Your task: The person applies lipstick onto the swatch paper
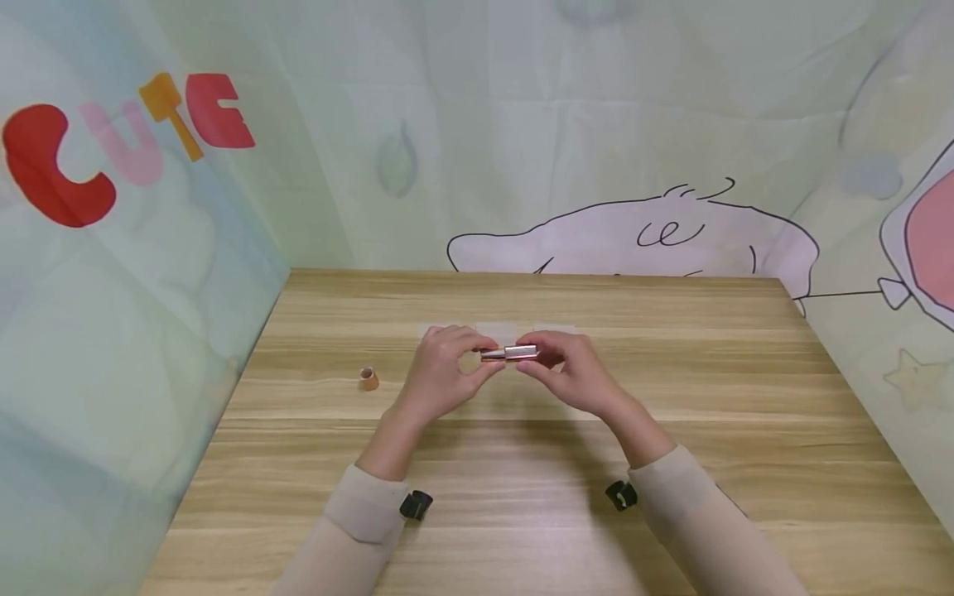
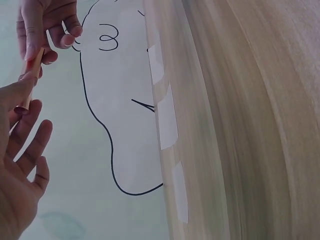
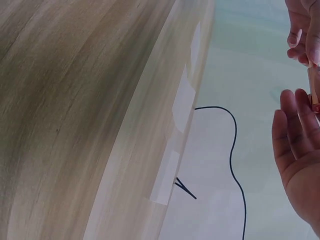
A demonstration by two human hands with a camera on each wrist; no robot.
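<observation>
Both hands hold a slim, shiny rose-gold lipstick tube (image 1: 519, 353) level above the middle of the table. My left hand (image 1: 440, 372) pinches its narrower left end between thumb and fingertips. The wider right part is pinched by my right hand (image 1: 570, 368). In the left wrist view, a dark reddish end of the tube (image 2: 35, 70) shows by the left fingers, whose other fingers are spread. The right wrist view catches only part of the tube (image 3: 314, 85) at its edge. To the left, a small hollow copper-coloured cap (image 1: 368, 379) stands on the table.
The wood-grain table (image 1: 477, 546) reaches back to a printed cloth backdrop (image 1: 358, 124). Pale tape strips (image 2: 168, 120) lie along the table's far part, behind the hands. A small black device (image 1: 416, 505) sits at the left cuff, and another black device (image 1: 621, 495) at the right cuff.
</observation>
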